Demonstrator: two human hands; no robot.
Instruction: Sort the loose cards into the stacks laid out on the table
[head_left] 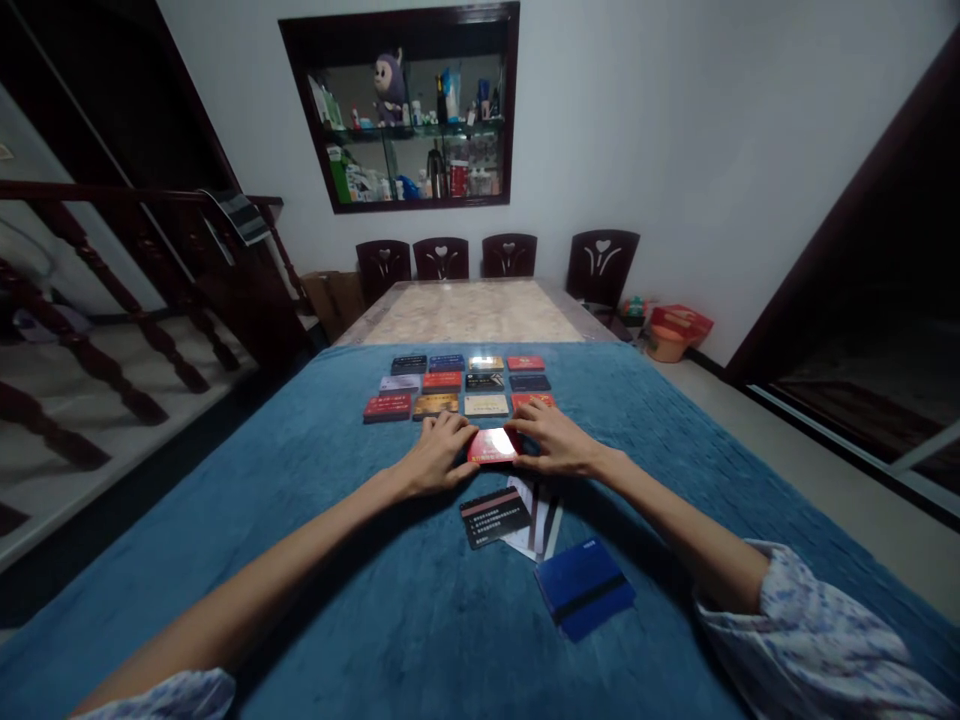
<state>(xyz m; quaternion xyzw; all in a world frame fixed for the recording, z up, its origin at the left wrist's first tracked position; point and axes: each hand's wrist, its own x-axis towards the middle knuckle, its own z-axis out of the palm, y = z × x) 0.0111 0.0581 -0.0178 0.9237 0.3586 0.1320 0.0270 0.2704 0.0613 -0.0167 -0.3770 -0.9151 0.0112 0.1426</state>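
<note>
Between my hands is a red card (pixel 493 447), perhaps the top of a stack, with glare across its face. My left hand (pixel 441 452) grips its left edge, fingers at the far side and thumb at the near side. Its right edge is gripped the same way by my right hand (pixel 553 440). Just beyond lie rows of card stacks, among them a cream one (pixel 486 405) and a gold one (pixel 436 405). Nearer to me, a black card (pixel 495 517) with a stripe overlaps some white cards (pixel 536 530). Blue cards (pixel 585 588) lie closest, at the right.
A blue cloth (pixel 315 500) covers the near part of the long table (pixel 480 305). Several dark chairs (pixel 604 265) stand around its far end. Behind is a wall shelf (pixel 409 130) with bottles and a purple doll. A stair railing (pixel 112 270) runs along the left.
</note>
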